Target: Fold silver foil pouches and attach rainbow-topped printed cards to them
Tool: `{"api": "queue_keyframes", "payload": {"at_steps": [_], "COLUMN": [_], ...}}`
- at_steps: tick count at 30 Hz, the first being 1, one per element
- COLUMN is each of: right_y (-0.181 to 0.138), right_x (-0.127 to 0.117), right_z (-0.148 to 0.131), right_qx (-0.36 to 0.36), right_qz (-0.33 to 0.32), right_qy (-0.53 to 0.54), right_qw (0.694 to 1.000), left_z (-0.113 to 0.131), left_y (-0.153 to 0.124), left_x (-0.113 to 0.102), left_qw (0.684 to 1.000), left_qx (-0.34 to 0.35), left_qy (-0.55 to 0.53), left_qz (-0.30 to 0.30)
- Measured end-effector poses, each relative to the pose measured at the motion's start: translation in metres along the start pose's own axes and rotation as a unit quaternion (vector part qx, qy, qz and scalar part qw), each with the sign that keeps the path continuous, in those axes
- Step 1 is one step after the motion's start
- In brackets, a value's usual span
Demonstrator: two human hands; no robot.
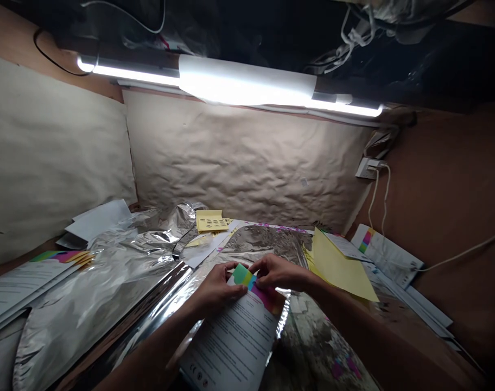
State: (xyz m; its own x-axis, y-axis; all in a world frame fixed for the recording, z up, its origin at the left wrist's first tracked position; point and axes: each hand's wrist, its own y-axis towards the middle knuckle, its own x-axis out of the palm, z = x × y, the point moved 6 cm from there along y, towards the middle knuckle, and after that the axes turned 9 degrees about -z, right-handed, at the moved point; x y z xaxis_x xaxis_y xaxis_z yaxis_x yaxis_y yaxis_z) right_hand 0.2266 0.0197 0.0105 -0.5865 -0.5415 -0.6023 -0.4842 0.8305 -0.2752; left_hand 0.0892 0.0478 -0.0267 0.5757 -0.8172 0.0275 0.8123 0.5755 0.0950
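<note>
A long tube lamp [239, 87] glows across the top of a cramped nook, fixed under a dark shelf [272, 32] hung with tangled cables [353, 38]. Wrinkled brown paper [243, 163] lines the back wall and a paler sheet [48, 163] covers the left wall, while the right wall [446, 190] is bare brown board. A wall socket [367, 168] sits in the right corner with a white cord [380, 201] dropping from it toward the desk [394, 320].
</note>
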Motion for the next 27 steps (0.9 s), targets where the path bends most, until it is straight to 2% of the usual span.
{"api": "queue_keyframes", "payload": {"at_steps": [2, 4, 9, 11, 14, 16, 17, 19, 27], "right_y": [-0.002, 0.000, 0.007, 0.008, 0.009, 0.007, 0.005, 0.003, -0.005], "right_x": [-0.004, -0.002, 0.008, 0.009, 0.010, 0.009, 0.008, 0.006, 0.022], "right_z": [-0.001, -0.002, -0.008, -0.012, -0.007, 0.002, 0.006, 0.015, 0.040], "right_qx": [-0.004, -0.001, 0.012, -0.008, -0.033, -0.033, -0.031, -0.044, -0.078], "right_qz": [-0.019, -0.011, 0.113, 0.128, 0.035, -0.028, -0.038, -0.031, 0.004], "right_qy": [0.006, -0.002, -0.060, -0.054, 0.115, 0.279, 0.340, 0.410, 0.504], "right_qw": [1.000, 1.000, 0.992, 0.990, 0.992, 0.959, 0.939, 0.910, 0.860], "left_z": [0.003, 0.005, 0.010, 0.010, 0.009, 0.004, 0.002, -0.001, -0.004], "left_y": [0.000, -0.001, -0.003, -0.003, -0.002, -0.001, 0.000, 0.001, 0.002], "left_x": [0.003, 0.005, -0.002, -0.005, -0.006, -0.006, -0.006, -0.007, -0.005], "left_qw": [1.000, 1.000, 0.998, 0.997, 0.998, 1.000, 1.000, 1.000, 0.995], "left_qx": [-0.001, 0.007, 0.031, 0.033, 0.030, 0.009, 0.000, -0.008, -0.007], "left_qy": [-0.010, -0.012, 0.042, 0.052, 0.038, 0.009, -0.002, -0.017, -0.102], "left_qz": [-0.012, -0.019, 0.028, 0.041, 0.036, 0.021, 0.015, 0.009, -0.015]}}
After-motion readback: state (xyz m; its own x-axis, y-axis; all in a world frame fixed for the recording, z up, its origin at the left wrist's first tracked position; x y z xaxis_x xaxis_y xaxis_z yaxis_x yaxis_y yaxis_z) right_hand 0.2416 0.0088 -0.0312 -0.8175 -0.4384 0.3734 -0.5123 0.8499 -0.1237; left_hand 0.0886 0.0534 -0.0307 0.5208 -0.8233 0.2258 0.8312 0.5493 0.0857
